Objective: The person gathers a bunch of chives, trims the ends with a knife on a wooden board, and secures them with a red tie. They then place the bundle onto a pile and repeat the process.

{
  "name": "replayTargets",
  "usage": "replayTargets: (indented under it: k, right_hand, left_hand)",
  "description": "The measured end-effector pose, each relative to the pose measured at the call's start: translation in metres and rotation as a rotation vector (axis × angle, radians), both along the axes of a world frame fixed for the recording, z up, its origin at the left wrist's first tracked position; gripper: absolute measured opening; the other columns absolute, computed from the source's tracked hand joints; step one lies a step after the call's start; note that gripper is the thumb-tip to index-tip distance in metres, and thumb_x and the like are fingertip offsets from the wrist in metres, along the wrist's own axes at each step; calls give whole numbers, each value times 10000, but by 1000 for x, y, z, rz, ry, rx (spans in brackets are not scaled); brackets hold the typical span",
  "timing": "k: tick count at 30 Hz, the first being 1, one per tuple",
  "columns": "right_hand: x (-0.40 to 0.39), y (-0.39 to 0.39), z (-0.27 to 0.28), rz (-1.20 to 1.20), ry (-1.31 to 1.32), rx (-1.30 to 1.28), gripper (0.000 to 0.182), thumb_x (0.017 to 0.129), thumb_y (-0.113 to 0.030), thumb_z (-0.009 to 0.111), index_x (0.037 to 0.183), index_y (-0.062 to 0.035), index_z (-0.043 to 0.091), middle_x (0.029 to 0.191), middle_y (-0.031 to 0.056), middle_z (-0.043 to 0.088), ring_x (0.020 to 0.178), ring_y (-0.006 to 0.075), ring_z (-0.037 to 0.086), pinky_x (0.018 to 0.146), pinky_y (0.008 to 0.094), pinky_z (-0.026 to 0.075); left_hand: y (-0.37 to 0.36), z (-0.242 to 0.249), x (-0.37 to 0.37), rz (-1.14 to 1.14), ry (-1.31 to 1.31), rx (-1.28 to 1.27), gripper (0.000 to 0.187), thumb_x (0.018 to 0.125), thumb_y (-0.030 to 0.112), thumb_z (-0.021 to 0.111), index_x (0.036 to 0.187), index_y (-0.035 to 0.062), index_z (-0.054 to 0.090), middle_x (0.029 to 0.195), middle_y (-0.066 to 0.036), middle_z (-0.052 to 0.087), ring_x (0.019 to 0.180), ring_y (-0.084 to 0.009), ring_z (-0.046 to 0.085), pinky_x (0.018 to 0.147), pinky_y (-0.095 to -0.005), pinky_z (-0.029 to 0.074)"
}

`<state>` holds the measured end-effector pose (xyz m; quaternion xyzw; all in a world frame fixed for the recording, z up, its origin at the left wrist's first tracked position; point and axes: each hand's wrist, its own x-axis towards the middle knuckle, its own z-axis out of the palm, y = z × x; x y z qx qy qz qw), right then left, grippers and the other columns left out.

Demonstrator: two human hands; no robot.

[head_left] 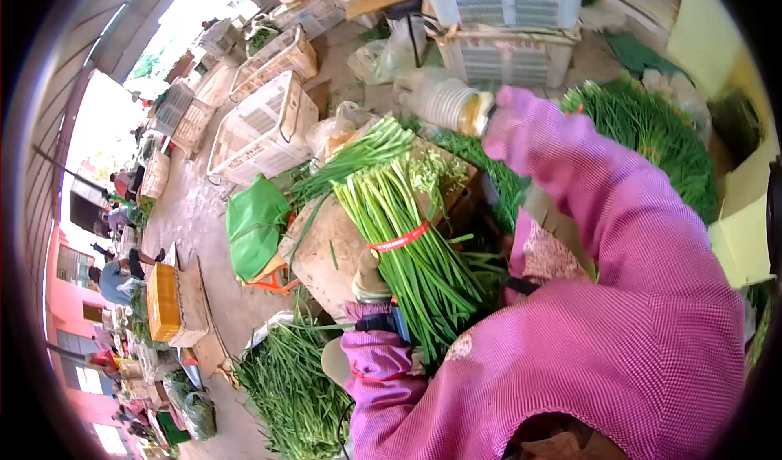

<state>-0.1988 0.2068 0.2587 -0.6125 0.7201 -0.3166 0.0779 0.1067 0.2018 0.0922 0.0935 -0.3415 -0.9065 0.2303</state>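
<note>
A bundle of long green stalks (376,212) with a red band round it lies across a worn board (314,252). My left hand (371,279), in a pale glove, touches the bundle's left side below the band; its fingers are mostly hidden. Up and to the right, my right hand (432,98) is raised beyond the bundle, gloved and smeared by motion, so its fingers cannot be made out. Loose green stalks (371,146) lie at the board's far end, beside pale leafy trimmings (432,171).
Greens are heaped at lower left (297,387) and at right (652,138). A green bag (257,225) lies left of the board. White crates (265,130) line the floor; others (509,53) are stacked ahead. A person (116,281) is far left, near a yellow crate (164,304).
</note>
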Motion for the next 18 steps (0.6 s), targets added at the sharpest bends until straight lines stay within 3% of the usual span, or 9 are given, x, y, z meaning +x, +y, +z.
replayTargets:
  k: [2, 5, 7, 8, 11, 12, 14, 16, 18]
  right_hand:
    - [20, 20, 5, 143, -208, -178, 309, 965, -321, 544, 1099, -62, 648, 898, 113, 674, 784, 249, 665, 765, 370, 540]
    - [52, 46, 40, 418, -335, 23, 380, 978, -275, 532, 1218, 18, 564, 1083, 137, 652, 978, 217, 642, 875, 340, 516]
    - [61, 21, 12, 701, -431, -564, 342, 964, -308, 540, 1111, -12, 628, 1007, 136, 667, 904, 201, 646, 804, 348, 516]
    - [64, 3, -6, 702, -433, -559, 342, 964, -308, 540, 1111, -12, 628, 1007, 136, 667, 904, 201, 646, 804, 348, 516]
    - [79, 26, 37, 762, 159, 201, 421, 987, -378, 468, 1118, -4, 609, 916, 155, 695, 877, 226, 679, 831, 349, 516]
    - [76, -7, 20, 608, 478, 17, 310, 1000, -233, 515, 1198, 4, 551, 1138, 94, 633, 950, 205, 618, 854, 299, 529]
    - [47, -14, 15, 683, -206, -226, 359, 1025, -277, 466, 1255, -7, 528, 1150, 152, 626, 970, 237, 619, 864, 306, 529]
    - [59, -41, -20, 796, -620, -26, 591, 988, -462, 458, 1420, -59, 449, 1151, 253, 641, 1115, 385, 600, 999, 389, 454]
    - [80, 19, -29, 682, -229, -304, 661, 974, -451, 493, 1459, -23, 360, 1257, 258, 582, 1173, 415, 549, 1046, 404, 416]
  left_hand:
    - [6, 5, -3, 112, -11, -86, 722, 770, 418, 787, 1305, 10, 524, 1153, -124, 658, 980, -265, 673, 851, -424, 588]
    - [15, 17, -7, 120, -30, -30, 775, 739, 406, 821, 1315, -7, 509, 1153, -134, 659, 968, -268, 681, 838, -431, 592]
    - [13, 9, -6, 93, -50, -10, 792, 737, 447, 812, 1336, 25, 513, 1207, -135, 646, 1012, -281, 669, 863, -444, 582]
    - [7, -3, -2, 93, -87, -25, 799, 739, 463, 806, 1345, 35, 508, 1231, -125, 635, 1044, -282, 656, 892, -459, 568]
    - [17, 16, -7, 145, -153, -34, 746, 775, 445, 774, 1340, 36, 509, 1208, -121, 638, 1018, -275, 660, 878, -431, 575]
    - [16, 19, -10, 143, -156, -25, 746, 775, 445, 774, 1340, 36, 509, 1208, -121, 638, 1018, -275, 660, 878, -431, 575]
    - [9, 22, -13, 223, -77, -164, 634, 839, 408, 710, 1316, 36, 519, 1174, -120, 647, 982, -259, 668, 841, -397, 588]
    - [-14, 29, -5, 364, -188, -275, 540, 882, 437, 635, 1236, 35, 566, 1140, -102, 645, 976, -224, 657, 816, -385, 592]
    - [-44, 26, 5, 608, -119, -369, 474, 935, 437, 540, 1197, 43, 571, 1054, -85, 654, 917, -199, 655, 763, -349, 579]
